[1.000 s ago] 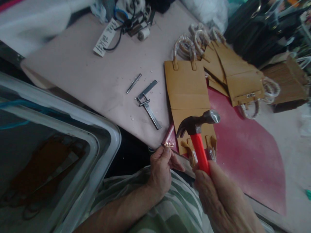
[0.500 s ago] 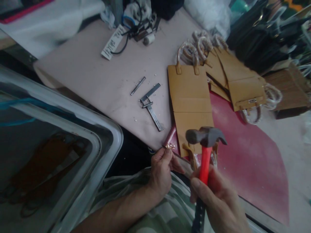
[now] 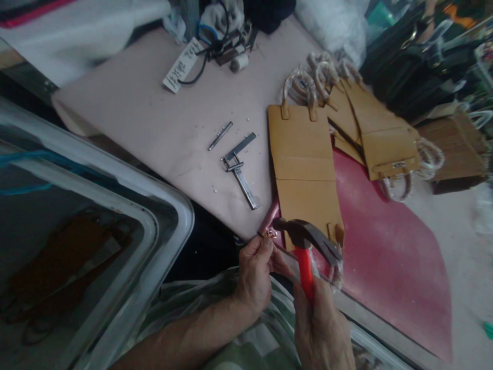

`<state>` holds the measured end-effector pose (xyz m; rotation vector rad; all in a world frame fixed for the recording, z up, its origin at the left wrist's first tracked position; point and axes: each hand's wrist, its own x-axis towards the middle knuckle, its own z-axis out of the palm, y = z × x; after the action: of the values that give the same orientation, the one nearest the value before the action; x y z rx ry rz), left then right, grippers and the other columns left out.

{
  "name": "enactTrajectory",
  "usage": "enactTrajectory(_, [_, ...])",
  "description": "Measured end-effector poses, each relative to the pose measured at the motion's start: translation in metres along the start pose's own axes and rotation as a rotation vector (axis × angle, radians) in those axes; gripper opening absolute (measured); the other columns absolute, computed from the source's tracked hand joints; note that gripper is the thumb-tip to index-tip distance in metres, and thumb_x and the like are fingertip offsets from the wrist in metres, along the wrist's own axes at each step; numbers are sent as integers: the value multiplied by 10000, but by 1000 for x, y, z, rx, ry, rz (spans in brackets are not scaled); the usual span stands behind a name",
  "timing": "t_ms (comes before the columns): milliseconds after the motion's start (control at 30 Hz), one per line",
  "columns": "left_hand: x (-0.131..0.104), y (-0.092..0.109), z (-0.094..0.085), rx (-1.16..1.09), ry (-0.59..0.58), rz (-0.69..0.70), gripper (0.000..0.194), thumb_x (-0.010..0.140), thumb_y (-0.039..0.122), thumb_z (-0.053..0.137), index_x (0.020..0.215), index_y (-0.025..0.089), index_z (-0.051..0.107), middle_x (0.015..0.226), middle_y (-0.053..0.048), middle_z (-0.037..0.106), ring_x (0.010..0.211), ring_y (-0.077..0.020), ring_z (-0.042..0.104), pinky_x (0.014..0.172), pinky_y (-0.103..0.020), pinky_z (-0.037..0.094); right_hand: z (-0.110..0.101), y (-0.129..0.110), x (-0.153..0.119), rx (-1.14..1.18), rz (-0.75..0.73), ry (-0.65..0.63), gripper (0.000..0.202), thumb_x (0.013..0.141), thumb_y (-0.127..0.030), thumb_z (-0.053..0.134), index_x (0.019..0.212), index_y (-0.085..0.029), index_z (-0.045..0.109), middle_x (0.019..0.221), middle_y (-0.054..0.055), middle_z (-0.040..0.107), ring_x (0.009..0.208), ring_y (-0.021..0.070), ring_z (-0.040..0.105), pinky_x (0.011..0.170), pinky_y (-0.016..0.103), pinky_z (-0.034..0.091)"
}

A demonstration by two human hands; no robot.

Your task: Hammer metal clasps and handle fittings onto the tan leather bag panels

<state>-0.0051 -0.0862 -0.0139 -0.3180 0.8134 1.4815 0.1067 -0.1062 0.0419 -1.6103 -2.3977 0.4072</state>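
My left hand (image 3: 254,267) is closed at the table's near edge, its thumb and fingers pinching a small shiny gold-coloured metal fitting (image 3: 270,234). In my right hand (image 3: 321,318) is a claw hammer (image 3: 305,270), gripped by its red and black handle. The hammer's face hangs just beside the fitting; whether they touch I cannot tell. Right behind the hammer head lies a tan leather bag panel (image 3: 304,164) with plastic-wrapped handles, partly over a dark red sheet (image 3: 393,267). The fitting's lower part is hidden by my fingers.
Loose metal tools (image 3: 242,182) and a thin metal rod (image 3: 220,136) lie left of the panel. More tan bag pieces (image 3: 379,123) are stacked at the right. A paper tag (image 3: 182,67) sits at the back. A white-rimmed bin (image 3: 181,205) stands at the left.
The hammer has swung down and left, its head now close to the metal fitting. My left hand has stayed in place, still pinching the fitting.
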Motion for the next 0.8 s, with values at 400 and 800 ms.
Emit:
enactTrajectory(400, [1,-3,-3,-2,-22,17,427,808,543,717,677,164,568,541,19,590,454,-116,587,497,-217,490,-4,5,7,-75,-125,82,160,1015,-269,484,1095,-181,591,663,38,673,393,134,542,369,214,364])
enactTrajectory(800, [2,5,-6,64,-10,43,417,802,533,709,675,162,567,510,27,568,401,-110,560,444,-215,494,-18,23,20,-158,-263,1,173,1013,-233,483,1141,-169,579,626,0,629,385,129,515,383,221,361])
